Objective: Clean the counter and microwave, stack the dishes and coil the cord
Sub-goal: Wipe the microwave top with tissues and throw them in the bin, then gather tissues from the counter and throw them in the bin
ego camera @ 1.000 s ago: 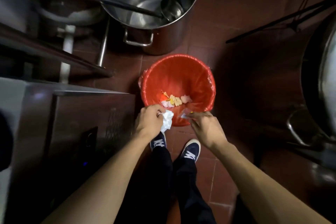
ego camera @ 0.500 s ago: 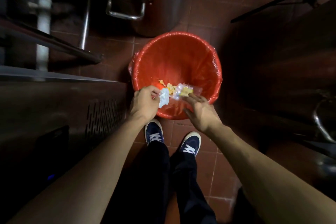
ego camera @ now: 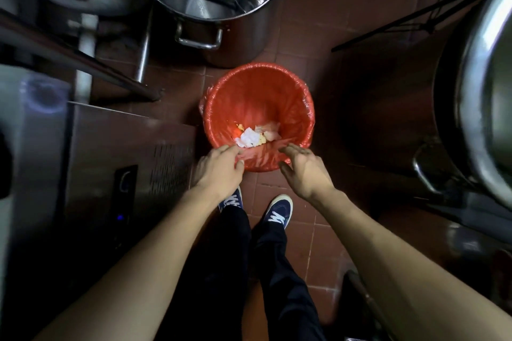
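A red bin (ego camera: 257,91) lined with a red plastic bag stands on the floor in front of my feet. At its bottom lie a crumpled white tissue (ego camera: 248,139) and yellow and pale food scraps (ego camera: 270,130). My left hand (ego camera: 219,169) hovers at the bin's near rim with loosely bent fingers and holds nothing. To its right, my right hand (ego camera: 304,169) is spread with relaxed fingers at the same rim, also empty.
A large steel stockpot (ego camera: 221,8) with a ladle inside stands beyond the bin. A second big steel pot (ego camera: 476,86) is at the right. A steel appliance cabinet (ego camera: 110,163) fills the left. Red floor tiles (ego camera: 291,196) surround my shoes.
The left hand let go of the white tissue and the right hand let go of the plastic wrap with scraps; both now lie in the bin. Both hands have drawn back to the rim.
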The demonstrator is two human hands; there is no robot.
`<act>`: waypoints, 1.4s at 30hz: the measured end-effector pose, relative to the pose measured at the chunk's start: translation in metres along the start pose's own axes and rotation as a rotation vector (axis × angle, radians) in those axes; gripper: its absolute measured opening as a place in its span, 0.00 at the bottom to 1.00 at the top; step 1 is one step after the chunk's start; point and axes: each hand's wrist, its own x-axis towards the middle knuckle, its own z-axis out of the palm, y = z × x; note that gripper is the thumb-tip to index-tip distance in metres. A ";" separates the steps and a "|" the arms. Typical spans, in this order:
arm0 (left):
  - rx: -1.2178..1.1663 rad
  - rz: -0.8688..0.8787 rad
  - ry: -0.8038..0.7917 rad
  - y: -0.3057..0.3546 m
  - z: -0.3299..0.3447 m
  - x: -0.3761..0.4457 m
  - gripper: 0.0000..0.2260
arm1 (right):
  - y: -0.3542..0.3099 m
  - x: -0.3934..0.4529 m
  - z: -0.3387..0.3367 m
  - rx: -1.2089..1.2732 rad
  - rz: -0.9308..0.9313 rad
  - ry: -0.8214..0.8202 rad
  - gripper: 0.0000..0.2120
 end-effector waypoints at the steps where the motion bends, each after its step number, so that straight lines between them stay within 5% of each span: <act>1: 0.076 0.038 -0.004 0.006 -0.008 -0.011 0.15 | -0.005 -0.010 -0.008 -0.011 -0.005 0.000 0.21; 14: 0.215 0.131 0.142 0.075 -0.129 -0.178 0.19 | -0.075 -0.156 -0.143 -0.065 -0.171 0.137 0.21; 22: 0.031 0.085 0.368 0.074 -0.178 -0.255 0.17 | -0.133 -0.214 -0.178 -0.035 -0.348 0.215 0.22; 32: -0.130 -0.081 0.635 0.006 -0.184 -0.377 0.15 | -0.223 -0.291 -0.160 -0.045 -0.623 0.239 0.20; 42: -0.195 -0.291 0.821 -0.078 -0.099 -0.576 0.16 | -0.306 -0.431 -0.052 -0.163 -0.851 0.155 0.24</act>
